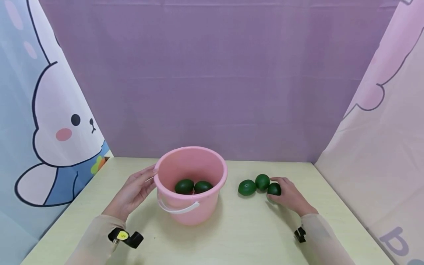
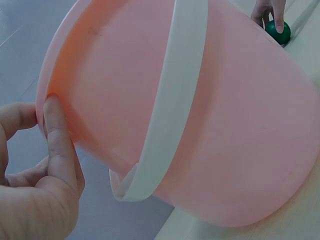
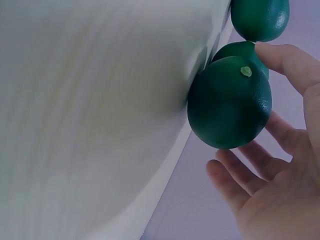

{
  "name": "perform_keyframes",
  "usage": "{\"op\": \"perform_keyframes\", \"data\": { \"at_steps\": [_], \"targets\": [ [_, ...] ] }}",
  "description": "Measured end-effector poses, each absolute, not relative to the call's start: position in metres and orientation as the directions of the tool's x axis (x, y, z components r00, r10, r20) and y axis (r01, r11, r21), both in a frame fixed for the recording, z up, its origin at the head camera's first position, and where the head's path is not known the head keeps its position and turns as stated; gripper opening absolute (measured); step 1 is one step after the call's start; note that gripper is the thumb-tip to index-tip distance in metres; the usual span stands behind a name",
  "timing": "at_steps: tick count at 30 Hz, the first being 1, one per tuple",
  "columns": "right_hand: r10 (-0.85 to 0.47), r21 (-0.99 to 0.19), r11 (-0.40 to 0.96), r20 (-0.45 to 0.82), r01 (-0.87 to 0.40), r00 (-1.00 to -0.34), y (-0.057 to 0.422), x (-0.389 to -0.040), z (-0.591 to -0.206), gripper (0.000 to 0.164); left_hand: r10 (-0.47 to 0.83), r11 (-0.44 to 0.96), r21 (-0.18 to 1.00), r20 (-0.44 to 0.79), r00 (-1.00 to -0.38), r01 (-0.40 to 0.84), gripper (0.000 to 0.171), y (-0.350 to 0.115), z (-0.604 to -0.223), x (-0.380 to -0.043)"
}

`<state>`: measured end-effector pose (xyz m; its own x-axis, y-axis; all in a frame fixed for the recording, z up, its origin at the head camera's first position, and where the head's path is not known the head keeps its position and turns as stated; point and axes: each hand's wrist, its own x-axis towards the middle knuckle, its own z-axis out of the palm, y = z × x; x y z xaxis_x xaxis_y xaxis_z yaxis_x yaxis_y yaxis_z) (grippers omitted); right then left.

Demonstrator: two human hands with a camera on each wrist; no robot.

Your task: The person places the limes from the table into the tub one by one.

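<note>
A pink bucket (image 1: 190,206) with a white handle (image 1: 179,210) stands upright on the table, two dark green, egg-shaped fruits (image 1: 193,187) inside it. My left hand (image 1: 134,191) pinches the bucket's left rim, its thumb on the outer wall just under the lip in the left wrist view. To the right of the bucket, three similar fruits sit close together: a left one (image 1: 247,187), a middle one (image 1: 262,182) and a right one (image 1: 274,189). Around the right fruit (image 3: 230,102) my right hand (image 3: 280,175) is spread, thumb and fingers apart; a gap shows before the palm.
The pale table (image 1: 232,239) meets a purple backdrop (image 1: 212,81) behind the bucket. Cloths printed with cartoon figures hang on the left (image 1: 66,110) and right (image 1: 381,147). Each wrist wears a black camera mount (image 1: 126,237).
</note>
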<state>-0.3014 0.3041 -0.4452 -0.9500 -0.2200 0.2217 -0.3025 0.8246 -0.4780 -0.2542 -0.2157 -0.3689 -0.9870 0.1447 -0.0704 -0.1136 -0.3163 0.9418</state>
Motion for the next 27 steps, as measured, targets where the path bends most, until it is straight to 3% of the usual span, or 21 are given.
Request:
{"op": "perform_keyframes", "data": {
  "at_steps": [8,27],
  "targets": [
    [-0.225,-0.482,0.829,0.177,-0.284,-0.958,0.3019,-0.2971,-0.4416,0.077,0.141,-0.311,0.944,-0.07,-0.988,-0.111,0.063,-0.2156,-0.3694,-0.2539],
    [-0.213,-0.498,0.828,0.147,-0.258,-0.966,0.2997,-0.2943,-0.4427,0.072,0.142,-0.315,0.943,-0.065,-0.988,-0.107,0.062,-0.2163,-0.3711,-0.2543]
  ]
}}
